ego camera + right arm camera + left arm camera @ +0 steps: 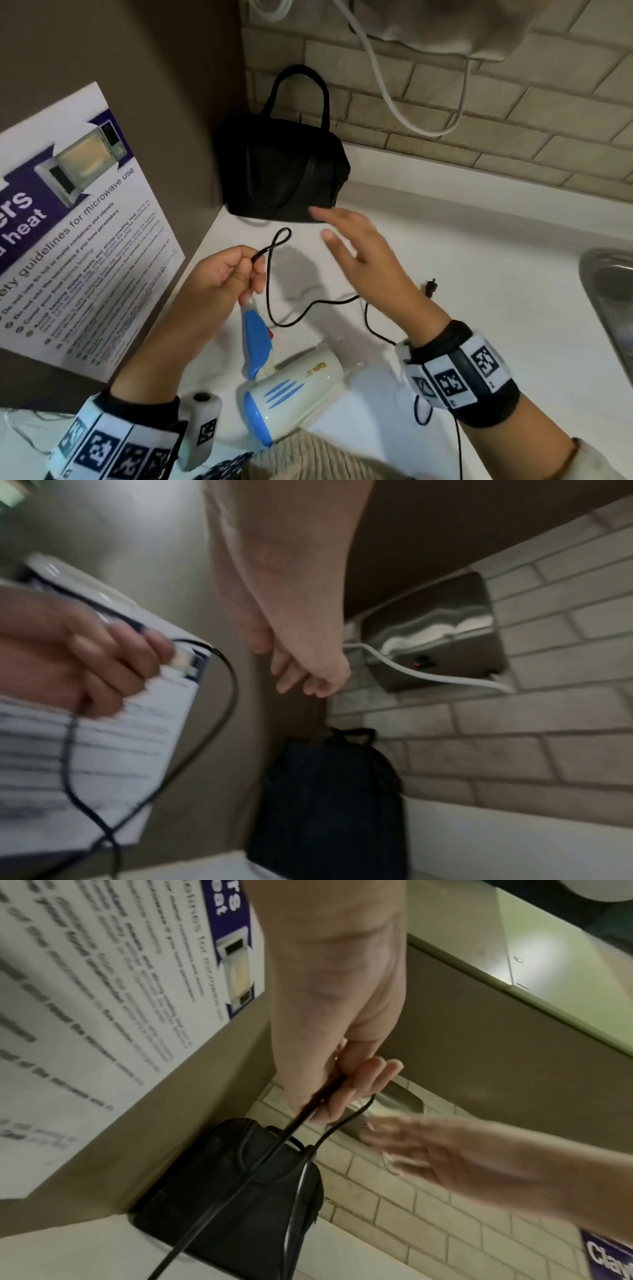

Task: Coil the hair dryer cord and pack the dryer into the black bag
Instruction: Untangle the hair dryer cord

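Observation:
A white and blue hair dryer point(294, 390) lies on the white counter point(462, 246) near me, its blue handle point(255, 339) pointing away. Its black cord point(308, 306) snakes across the counter to the plug point(430, 286). My left hand point(251, 262) pinches a small loop of this cord point(298, 1150) above the counter. My right hand point(342, 236) hovers just right of the loop, fingers straight and spread, holding nothing. The black bag point(281, 164) stands in the corner behind both hands, handles up; the bag point(329, 799) looks closed.
A microwave safety poster point(85, 222) covers the left wall. A steel sink point(609, 291) is set into the counter at the right. On the brick-tiled back wall hangs a steel hand dryer point(435, 631) with a white cable point(376, 85).

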### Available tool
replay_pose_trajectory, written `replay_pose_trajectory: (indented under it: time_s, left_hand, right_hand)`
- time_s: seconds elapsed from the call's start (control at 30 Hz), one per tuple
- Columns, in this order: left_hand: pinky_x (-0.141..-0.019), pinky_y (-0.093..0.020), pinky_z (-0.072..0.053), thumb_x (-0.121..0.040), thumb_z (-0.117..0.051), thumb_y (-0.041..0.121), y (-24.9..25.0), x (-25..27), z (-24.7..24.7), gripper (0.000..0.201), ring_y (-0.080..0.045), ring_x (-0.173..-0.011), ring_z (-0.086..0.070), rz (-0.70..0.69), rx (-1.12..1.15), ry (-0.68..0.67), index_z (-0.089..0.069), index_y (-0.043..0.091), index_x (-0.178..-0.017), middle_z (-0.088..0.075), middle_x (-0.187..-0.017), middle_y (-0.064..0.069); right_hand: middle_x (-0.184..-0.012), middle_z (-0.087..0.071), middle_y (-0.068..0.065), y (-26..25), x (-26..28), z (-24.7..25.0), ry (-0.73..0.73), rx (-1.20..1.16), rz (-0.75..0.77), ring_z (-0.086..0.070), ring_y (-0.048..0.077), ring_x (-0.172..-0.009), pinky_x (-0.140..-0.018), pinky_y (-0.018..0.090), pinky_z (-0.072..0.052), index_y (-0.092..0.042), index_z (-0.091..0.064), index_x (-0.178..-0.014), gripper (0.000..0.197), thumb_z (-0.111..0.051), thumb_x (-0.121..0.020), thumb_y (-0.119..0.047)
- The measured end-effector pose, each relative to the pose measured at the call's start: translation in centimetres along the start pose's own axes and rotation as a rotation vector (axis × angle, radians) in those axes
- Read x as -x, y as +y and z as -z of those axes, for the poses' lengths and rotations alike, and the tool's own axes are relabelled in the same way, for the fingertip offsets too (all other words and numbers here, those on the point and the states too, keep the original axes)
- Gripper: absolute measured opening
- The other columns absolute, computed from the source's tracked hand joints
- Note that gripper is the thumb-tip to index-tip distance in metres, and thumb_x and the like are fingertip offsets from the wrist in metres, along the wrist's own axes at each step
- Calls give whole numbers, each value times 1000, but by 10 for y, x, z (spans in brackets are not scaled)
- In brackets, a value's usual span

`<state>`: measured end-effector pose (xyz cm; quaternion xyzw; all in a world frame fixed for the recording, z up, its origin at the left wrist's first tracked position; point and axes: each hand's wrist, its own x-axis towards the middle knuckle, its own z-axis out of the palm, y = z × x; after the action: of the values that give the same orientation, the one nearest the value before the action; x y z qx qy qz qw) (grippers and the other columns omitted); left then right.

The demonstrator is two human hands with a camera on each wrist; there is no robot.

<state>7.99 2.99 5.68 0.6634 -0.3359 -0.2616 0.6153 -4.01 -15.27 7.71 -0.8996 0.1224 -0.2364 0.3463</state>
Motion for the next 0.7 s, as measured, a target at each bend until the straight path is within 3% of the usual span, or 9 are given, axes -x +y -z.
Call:
replay_pose_trajectory:
  time_s: [0.07, 0.13, 0.2, 0.27, 0.33, 0.43, 0.53, 0.63, 0.7]
  left_hand:
    - [-54, -14, -40, -92, -40, 15, 4, -1, -7, 29, -6, -52, -43, -26, -38, -8, -62, 24, -75, -58, -60, 8]
    - [-55, -13, -40, -87, -37, 20, 7, -1, -9, 31, -5, -53, -44, -59, -75, 3, -61, 28, -70, -57, -58, 9]
    - [-55, -9, -37, -87, -34, 16, 8, 1, -4, 34, -1, -53, -44, -111, -91, 45, -55, 29, -64, -54, -55, 10]
    - [-59, -7, -37, -90, -32, 10, 7, 5, 4, 37, 0, -54, -43, -159, -46, 82, -50, 27, -63, -51, -54, 12]
    - [-64, -14, -36, -90, -32, 1, 4, 10, 11, 42, -3, -56, -42, -166, 74, 77, -50, 26, -61, -48, -53, 16]
    - [-68, -29, -28, -78, -32, -9, 4, 13, 22, 47, -4, -56, -39, -157, 208, 75, -52, 29, -59, -47, -55, 18]
    - [-71, -34, -24, -80, -28, -20, 4, 13, 30, 59, -1, -57, -40, -169, 199, 87, -52, 30, -61, -48, -58, 19]
    - [-74, -31, -27, -78, -29, -15, 5, 12, 35, 54, 1, -57, -41, -174, 248, 89, -53, 30, -60, -48, -59, 20]
    - [-73, -22, -36, -73, -49, -3, 5, 10, 39, 35, 1, -56, -42, -173, 370, 75, -52, 28, -59, -46, -60, 19]
  right_hand:
    - [-124, -61, 1, -16, 1, -21, -130, 49, 146, -43, 17, -127, -110, 28, -30, -19, -54, -131, 33, -45, -99, -19]
    - [-97, -63, -3, -18, 4, -41, -180, 94, 194, -52, 20, -102, -99, 42, -41, -18, -62, -105, 22, -49, -93, -5]
    - [-81, -56, -8, -9, 6, -48, -181, 100, 123, -47, 16, -88, -90, 43, -42, -17, -57, -82, 27, -47, -82, 8]
    - [-79, -54, -11, 0, 6, -47, -197, 161, 8, -45, 16, -94, -93, 37, -31, -16, -56, -78, 29, -44, -78, 10]
    - [-77, -54, -8, 12, 4, -44, -215, 254, -75, -43, 16, -97, -91, 36, -24, -18, -54, -75, 28, -44, -76, 8]
    - [-77, -60, 0, 37, 3, -44, -276, 360, -175, -45, 19, -95, -96, 39, -26, -22, -48, -71, 29, -43, -74, 7]
    - [-78, -66, -1, 62, 5, -46, -307, 402, -227, -48, 19, -93, -100, 42, -27, -24, -47, -71, 28, -42, -74, 4]
    - [-80, -69, -1, 76, 7, -48, -310, 417, -266, -50, 20, -95, -100, 39, -24, -24, -47, -72, 27, -41, -76, 3]
    - [-80, -67, -1, 85, 5, -45, -295, 452, -299, -50, 20, -95, -98, 38, -22, -24, -46, -73, 27, -42, -79, 1]
